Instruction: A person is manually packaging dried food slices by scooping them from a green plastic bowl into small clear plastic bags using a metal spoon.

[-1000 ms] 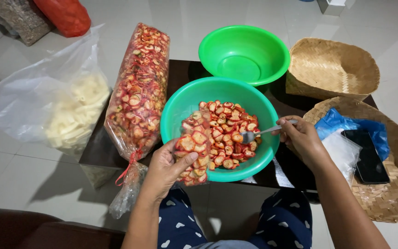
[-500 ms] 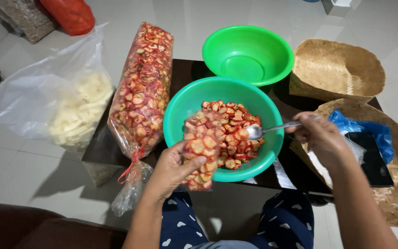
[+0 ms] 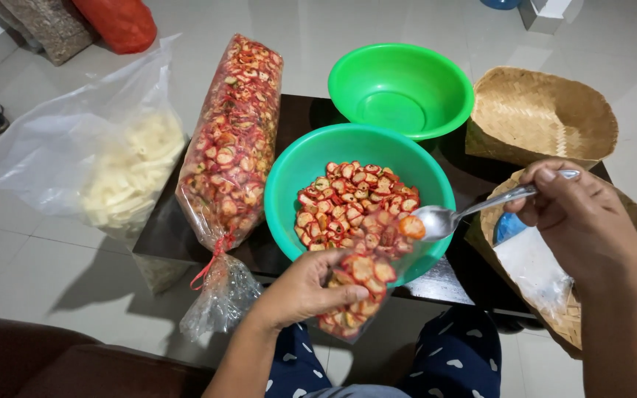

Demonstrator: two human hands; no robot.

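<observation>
My left hand (image 3: 305, 289) holds a small clear bag (image 3: 354, 295) partly filled with red-edged round chips, at the near rim of a teal bowl (image 3: 296, 177). More of the same chips (image 3: 353, 208) lie heaped in that bowl. My right hand (image 3: 573, 221) grips a metal spoon (image 3: 460, 214) by its handle. The spoon's bowl hangs over the teal bowl's right side, just above the small bag, with one chip on it.
A long tied bag of chips (image 3: 234, 140) lies left of the bowl on the dark low table (image 3: 436, 284). An empty green bowl (image 3: 401, 88) stands behind. Woven trays (image 3: 547, 114) are at right, one holding plastic bags (image 3: 536, 265). A bag of pale strips (image 3: 123, 180) sits on the floor.
My right hand has lifted the spoon out of the chips and drawn back to the right. The left hand has lowered the small bag toward me.
</observation>
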